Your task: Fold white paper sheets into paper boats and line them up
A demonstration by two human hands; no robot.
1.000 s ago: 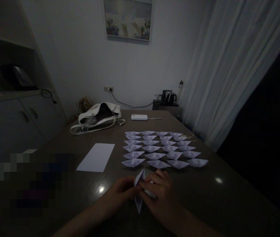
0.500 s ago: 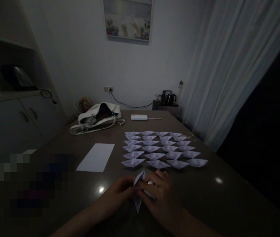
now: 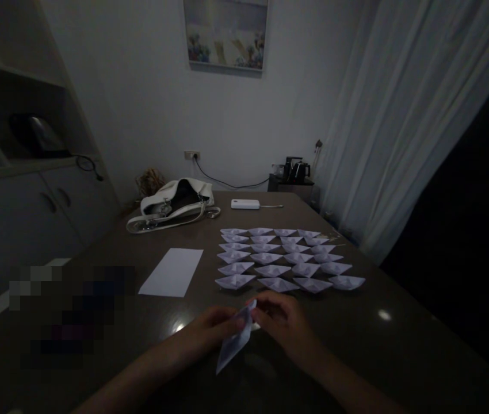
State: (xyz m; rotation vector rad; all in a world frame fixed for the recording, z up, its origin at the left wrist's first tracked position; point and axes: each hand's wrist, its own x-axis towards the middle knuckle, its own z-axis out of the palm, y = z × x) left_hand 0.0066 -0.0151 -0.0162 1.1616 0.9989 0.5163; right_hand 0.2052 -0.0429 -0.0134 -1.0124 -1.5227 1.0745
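Observation:
A small folded white paper piece (image 3: 235, 339) is held between both hands just above the dark table (image 3: 400, 345), near its front edge. My left hand (image 3: 210, 330) pinches its left side. My right hand (image 3: 283, 319) grips its upper right end. The fold hangs tilted, its pointed lower tip toward me and to the left. Just beyond my hands, several finished white paper boats (image 3: 285, 259) lie in neat rows on the table.
A flat white sheet of paper (image 3: 172, 272) lies left of the boats. Farther back are a white handbag (image 3: 173, 204) and a white power bank (image 3: 245, 204) with a cable. A blurred dark patch covers the table's left front. Curtains hang at right.
The folded paper has swung from standing upright between my hands to a slanted, flatter pose with its tip lower left. My right hand has lifted slightly. The view shifted a little.

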